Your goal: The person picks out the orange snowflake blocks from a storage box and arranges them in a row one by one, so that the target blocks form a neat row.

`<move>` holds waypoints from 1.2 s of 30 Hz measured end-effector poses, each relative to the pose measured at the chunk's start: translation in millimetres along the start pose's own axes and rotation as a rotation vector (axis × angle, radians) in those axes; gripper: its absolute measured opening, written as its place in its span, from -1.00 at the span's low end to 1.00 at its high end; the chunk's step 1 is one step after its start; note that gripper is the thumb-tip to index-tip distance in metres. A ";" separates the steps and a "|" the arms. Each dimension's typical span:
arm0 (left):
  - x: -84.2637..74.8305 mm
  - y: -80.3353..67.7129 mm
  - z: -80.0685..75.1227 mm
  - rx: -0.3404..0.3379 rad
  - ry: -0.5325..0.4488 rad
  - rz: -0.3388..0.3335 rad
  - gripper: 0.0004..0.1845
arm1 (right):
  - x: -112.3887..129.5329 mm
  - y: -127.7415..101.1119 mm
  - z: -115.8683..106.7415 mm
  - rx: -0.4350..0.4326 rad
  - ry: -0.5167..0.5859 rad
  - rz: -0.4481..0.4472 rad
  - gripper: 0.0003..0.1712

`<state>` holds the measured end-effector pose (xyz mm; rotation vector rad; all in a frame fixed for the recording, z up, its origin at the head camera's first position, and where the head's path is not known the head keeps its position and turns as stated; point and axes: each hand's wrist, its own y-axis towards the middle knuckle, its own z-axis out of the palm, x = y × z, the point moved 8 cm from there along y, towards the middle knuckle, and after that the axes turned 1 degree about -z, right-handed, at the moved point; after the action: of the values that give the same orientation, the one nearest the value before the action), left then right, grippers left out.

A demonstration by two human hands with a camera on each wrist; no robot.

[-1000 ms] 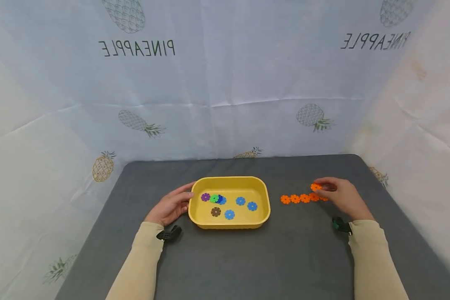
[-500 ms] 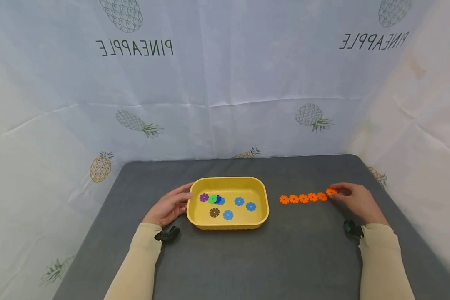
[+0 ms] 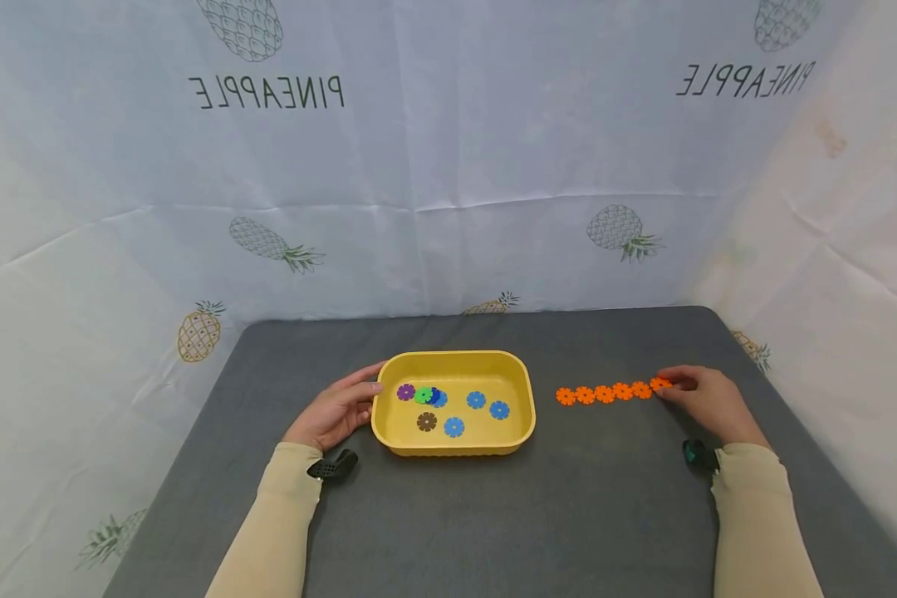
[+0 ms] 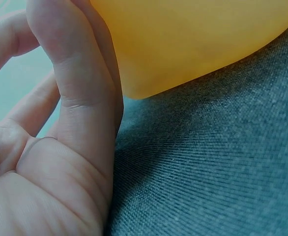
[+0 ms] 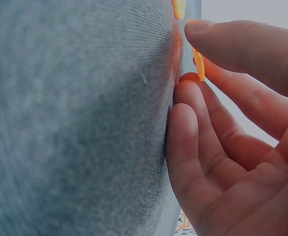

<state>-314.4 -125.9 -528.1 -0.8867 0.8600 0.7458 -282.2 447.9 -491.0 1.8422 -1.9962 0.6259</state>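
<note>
A yellow tray [image 3: 525, 415] sits mid-table and holds several flower-shaped discs: blue ones [image 3: 477, 400], a purple one [image 3: 406, 392], a green one [image 3: 423, 395] and a brown one [image 3: 427, 422]. My left hand [image 3: 336, 411] rests against the tray's left wall [image 4: 183, 49], fingers nearly straight. To the right lies a row of orange discs [image 3: 604, 394]. My right hand [image 3: 706, 399] pinches the rightmost orange disc [image 3: 660, 384] at the row's end; in the right wrist view that disc [image 5: 199, 64] sits edge-on between thumb and finger on the cloth.
The grey table [image 3: 493, 515] is walled by a white pineapple-print sheet [image 3: 448, 166] at the back and both sides. Bare grey surface lies in front of the tray and the row.
My right hand carried an orange disc from above the row to its right end and set it down there. The left hand and tray stayed put.
</note>
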 end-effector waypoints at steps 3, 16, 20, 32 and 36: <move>0.1 0.6 -0.3 0.003 -0.001 -0.002 -0.34 | -0.2 0.5 -0.2 -0.005 -0.006 -0.005 -0.46; 1.0 -1.2 -2.2 -0.019 0.008 0.006 -0.35 | 0.4 4.7 3.6 -0.006 -0.009 0.000 -0.48; 1.6 -1.5 -4.6 -0.039 0.023 0.009 -0.35 | 0.6 8.7 5.5 0.003 -0.006 -0.005 -0.48; 0.3 0.5 -2.2 -0.017 0.016 0.006 -0.34 | 0.3 7.3 3.7 0.011 0.001 -0.018 -0.46; -1.4 5.6 -1.1 -0.008 0.042 0.016 -0.35 | -2.8 6.8 3.1 0.012 0.015 -0.016 -0.43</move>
<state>-320.1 -124.7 -529.3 -0.9059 0.9025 0.7473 -288.6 449.0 -495.7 1.8533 -1.9701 0.6465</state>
